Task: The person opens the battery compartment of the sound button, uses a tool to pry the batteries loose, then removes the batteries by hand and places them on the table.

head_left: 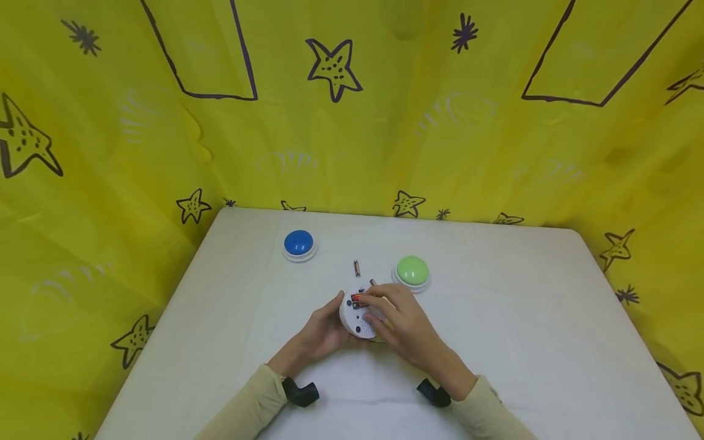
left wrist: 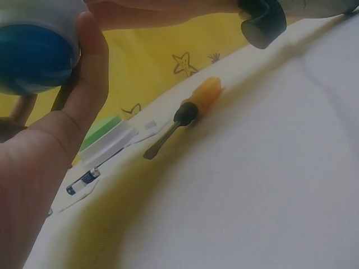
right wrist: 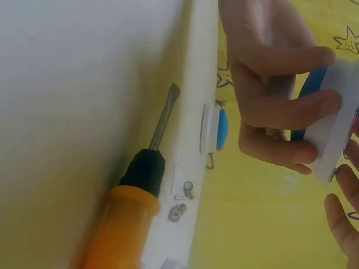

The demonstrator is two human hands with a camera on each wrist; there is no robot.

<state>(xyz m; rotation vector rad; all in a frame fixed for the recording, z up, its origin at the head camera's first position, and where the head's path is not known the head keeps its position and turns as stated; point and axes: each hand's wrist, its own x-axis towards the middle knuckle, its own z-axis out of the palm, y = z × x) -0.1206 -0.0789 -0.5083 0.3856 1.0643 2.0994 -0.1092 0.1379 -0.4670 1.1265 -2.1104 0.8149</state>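
My left hand grips a round push-button whose white base faces up, with an open battery compartment. Its blue dome points down in the left wrist view. An orange-red battery lies in the compartment, and fingertips of my right hand touch it, the thumb held apart below. Under the hands, a screwdriver with an orange handle and black collar rests on the table; in the head view it cannot be made out. One loose battery lies just beyond the held button, another beside the right fingers.
Farther back on the white table stand a blue push-button to the left and a green push-button to the right. A yellow curtain with drawn stars surrounds the table. Each wrist bears a black strap mount.
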